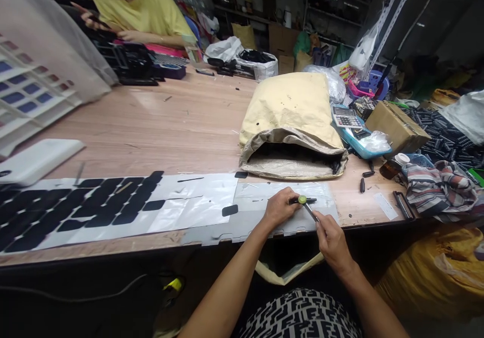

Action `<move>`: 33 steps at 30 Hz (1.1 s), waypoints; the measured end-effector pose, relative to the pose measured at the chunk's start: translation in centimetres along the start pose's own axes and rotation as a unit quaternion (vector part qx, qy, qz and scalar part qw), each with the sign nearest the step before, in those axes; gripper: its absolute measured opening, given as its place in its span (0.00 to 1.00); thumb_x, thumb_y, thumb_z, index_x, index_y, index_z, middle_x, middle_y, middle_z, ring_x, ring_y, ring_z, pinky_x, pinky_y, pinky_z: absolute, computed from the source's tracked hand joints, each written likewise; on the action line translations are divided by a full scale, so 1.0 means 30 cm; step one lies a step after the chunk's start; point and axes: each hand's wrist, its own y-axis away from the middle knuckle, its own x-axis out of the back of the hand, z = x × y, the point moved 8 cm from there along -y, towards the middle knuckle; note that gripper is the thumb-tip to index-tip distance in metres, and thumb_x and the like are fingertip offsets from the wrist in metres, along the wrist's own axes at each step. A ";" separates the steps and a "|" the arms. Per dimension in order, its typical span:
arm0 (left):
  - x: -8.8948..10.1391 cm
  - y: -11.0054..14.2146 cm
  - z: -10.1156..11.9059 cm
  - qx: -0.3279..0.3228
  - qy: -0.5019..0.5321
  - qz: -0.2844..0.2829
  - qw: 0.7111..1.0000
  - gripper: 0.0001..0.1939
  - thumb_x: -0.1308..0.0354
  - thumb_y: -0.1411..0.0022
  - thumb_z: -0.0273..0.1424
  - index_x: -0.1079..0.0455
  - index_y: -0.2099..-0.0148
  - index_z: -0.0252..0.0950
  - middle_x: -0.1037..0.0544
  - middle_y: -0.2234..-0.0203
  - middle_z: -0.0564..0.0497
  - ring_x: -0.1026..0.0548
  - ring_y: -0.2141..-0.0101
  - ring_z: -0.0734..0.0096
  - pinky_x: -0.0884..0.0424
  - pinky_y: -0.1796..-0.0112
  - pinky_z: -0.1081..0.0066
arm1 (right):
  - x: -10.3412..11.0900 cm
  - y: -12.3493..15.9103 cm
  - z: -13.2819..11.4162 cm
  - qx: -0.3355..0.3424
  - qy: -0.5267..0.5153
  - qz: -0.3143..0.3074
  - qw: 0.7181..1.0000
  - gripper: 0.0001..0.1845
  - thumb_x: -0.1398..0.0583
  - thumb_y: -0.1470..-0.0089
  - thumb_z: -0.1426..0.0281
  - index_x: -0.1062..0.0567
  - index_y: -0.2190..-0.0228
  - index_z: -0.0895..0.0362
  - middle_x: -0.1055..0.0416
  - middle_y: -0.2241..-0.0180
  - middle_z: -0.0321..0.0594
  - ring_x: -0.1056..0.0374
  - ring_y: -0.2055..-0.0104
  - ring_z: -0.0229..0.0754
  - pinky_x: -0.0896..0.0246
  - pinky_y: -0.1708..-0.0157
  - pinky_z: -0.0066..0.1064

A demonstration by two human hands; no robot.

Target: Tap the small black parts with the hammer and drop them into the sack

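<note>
Table (181,126): wood-look top, beneath both hands and extending well to their left. Work close to the near edge, as posed here.
White sheet (189,214): left of the left hand, carrying rows of flat black pieces (132,202). Keep the left forearm off these rows.
Sack (291,106): beyond both hands, its gaping mouth turned toward them; the contents are too dark to identify. Maintain clearance between tool and mouth.
Grey board (247,212): directly below the hands. It appears suited as a backing surface; keep the work over it.
Left hand (281,208): fingers closed narrowly on the dark part. Recommended: grip well back from the tool head.
Right hand (331,240): wrapped around the tool handle. Recommended: relaxed wrist, short controlled motion.
Tool (311,212): rises from the right hand toward the left fingertips; its round yellow-green head appears to be a mallet face. Align squarely with the part before applying force; an oblique approach could slip onto the fingers.
Dark part (311,200): at the left fingertips, beside the tool head. Whether the two touch cannot be determined. Hold it steady throughout.
Loose black pad (230,210): left of the left hand. Leave undisturbed.
</note>
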 end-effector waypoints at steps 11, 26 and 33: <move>0.007 -0.001 0.002 0.009 0.001 0.012 1.000 0.08 0.37 0.42 0.31 0.20 0.59 0.42 0.24 0.66 0.54 0.25 0.61 0.67 0.32 0.61 0.69 | 0.040 0.011 0.030 -0.009 0.029 0.029 0.999 0.21 0.49 0.34 0.71 0.27 0.43 0.52 0.24 0.57 0.43 0.26 0.56 0.42 0.29 0.52 0.35; 0.007 0.009 0.013 -0.031 -0.013 0.005 0.999 0.09 0.42 0.36 0.36 0.23 0.60 0.40 0.25 0.66 0.51 0.26 0.61 0.66 0.33 0.59 0.69 | 0.107 -0.119 0.231 -0.036 0.370 0.097 0.923 0.17 0.47 0.36 0.74 0.22 0.52 0.56 0.28 0.67 0.43 0.37 0.62 0.45 0.43 0.60 0.33; 0.006 0.021 0.035 -0.068 -0.021 -0.010 0.997 0.20 0.52 0.30 0.43 0.28 0.68 0.38 0.26 0.70 0.51 0.29 0.64 0.66 0.36 0.59 0.67 | 0.082 -0.110 0.220 -0.030 0.390 0.110 0.914 0.17 0.46 0.38 0.75 0.23 0.52 0.55 0.31 0.67 0.41 0.41 0.63 0.44 0.48 0.62 0.32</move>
